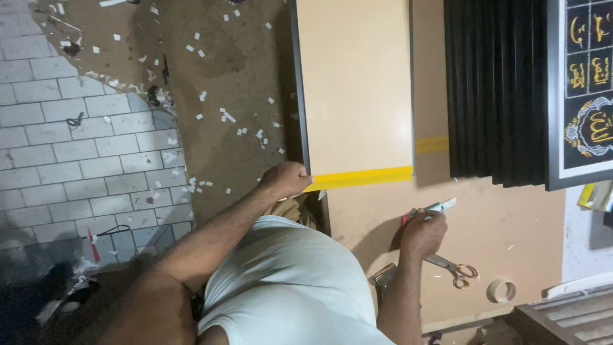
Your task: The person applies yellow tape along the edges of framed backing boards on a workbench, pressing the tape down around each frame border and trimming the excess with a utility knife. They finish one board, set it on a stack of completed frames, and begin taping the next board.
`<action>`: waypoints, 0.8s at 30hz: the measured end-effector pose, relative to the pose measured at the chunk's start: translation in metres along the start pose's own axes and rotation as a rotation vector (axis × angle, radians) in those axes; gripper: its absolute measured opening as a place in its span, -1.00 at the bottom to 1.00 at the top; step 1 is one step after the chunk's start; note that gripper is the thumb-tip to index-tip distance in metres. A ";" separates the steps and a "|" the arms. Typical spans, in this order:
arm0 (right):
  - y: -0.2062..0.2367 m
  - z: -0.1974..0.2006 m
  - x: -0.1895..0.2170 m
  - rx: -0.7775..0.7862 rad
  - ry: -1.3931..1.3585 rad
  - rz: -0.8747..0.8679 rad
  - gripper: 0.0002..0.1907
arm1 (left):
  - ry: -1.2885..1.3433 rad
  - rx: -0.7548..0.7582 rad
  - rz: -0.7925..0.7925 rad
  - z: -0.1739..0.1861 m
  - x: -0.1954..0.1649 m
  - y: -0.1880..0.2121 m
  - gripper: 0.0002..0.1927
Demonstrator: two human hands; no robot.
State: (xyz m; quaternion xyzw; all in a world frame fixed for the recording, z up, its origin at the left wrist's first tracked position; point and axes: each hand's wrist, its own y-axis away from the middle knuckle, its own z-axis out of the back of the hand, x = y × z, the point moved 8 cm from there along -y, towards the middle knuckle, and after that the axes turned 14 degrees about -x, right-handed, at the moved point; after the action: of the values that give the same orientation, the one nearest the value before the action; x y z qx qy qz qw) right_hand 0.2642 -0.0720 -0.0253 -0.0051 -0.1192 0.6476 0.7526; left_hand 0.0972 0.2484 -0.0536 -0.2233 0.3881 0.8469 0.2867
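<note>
The tan tabletop (498, 223) fills the middle and right of the view, with its left edge falling off to a tiled floor (76, 153) strewn with small white paper scraps. A stack of black frames (495, 89) is stood at one o'clock, and a framed black panel with gold lettering (584, 89) at two o'clock. A pale backing board (354, 83) is laid at twelve o'clock, overhanging the tabletop's left edge, probably so that its rim can be reached. A strip of yellow tape (361, 177) is run along the board's near edge, and its left end is pinched and pressed down by the left hand (285, 180), seemingly to keep it taut. A utility knife (434, 209) is gripped in the clenched right hand (423, 235), rested on the tabletop at four o'clock. Scissors (454, 268) and a small tape roll (502, 290) are left near five o'clock. Open tabletop is kept between board and hands.
</note>
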 end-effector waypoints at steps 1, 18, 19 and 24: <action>-0.001 0.003 0.004 -0.025 -0.060 -0.005 -0.48 | -0.013 -0.035 -0.057 0.003 -0.004 0.000 -0.66; 0.066 0.017 0.114 0.362 -0.672 0.348 -0.67 | 0.309 -0.261 -0.359 0.008 -0.001 -0.003 -0.78; 0.082 0.015 0.125 0.440 -0.551 0.424 -0.62 | 0.305 -0.255 -0.351 0.007 0.001 -0.003 -0.79; 0.139 0.005 0.181 0.527 -0.274 0.839 -0.57 | 0.248 -0.237 -0.387 0.008 0.003 -0.002 -0.81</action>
State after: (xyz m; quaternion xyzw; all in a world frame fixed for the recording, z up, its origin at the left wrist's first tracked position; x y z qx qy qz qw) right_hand 0.1525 0.1263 -0.0121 0.2223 -0.0372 0.8966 0.3813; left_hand 0.0948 0.2565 -0.0514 -0.4278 0.2685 0.7819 0.3654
